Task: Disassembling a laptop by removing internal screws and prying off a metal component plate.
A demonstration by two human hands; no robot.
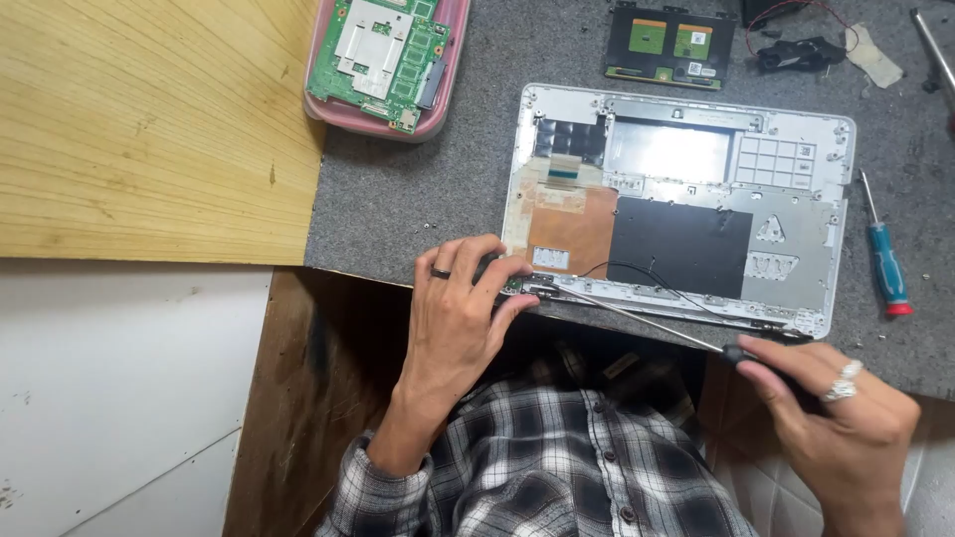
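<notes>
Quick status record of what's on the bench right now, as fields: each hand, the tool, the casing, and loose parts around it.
left hand: fingers pressed on the near left corner of the laptop casing
right hand: grips the handle of a long screwdriver
screwdriver tip: at the casing's near left corner, beside the left fingers
casing: open, inside facing up, on grey mat
green circuit board: in a pink tray, far left
trackpad board: far side
blue-handled screwdriver: lying right of casing

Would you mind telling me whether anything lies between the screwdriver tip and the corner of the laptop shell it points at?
Nothing visible does: the screwdriver in the right hand reaches the laptop shell corner, where the left hand fingertips rest beside it.
</notes>
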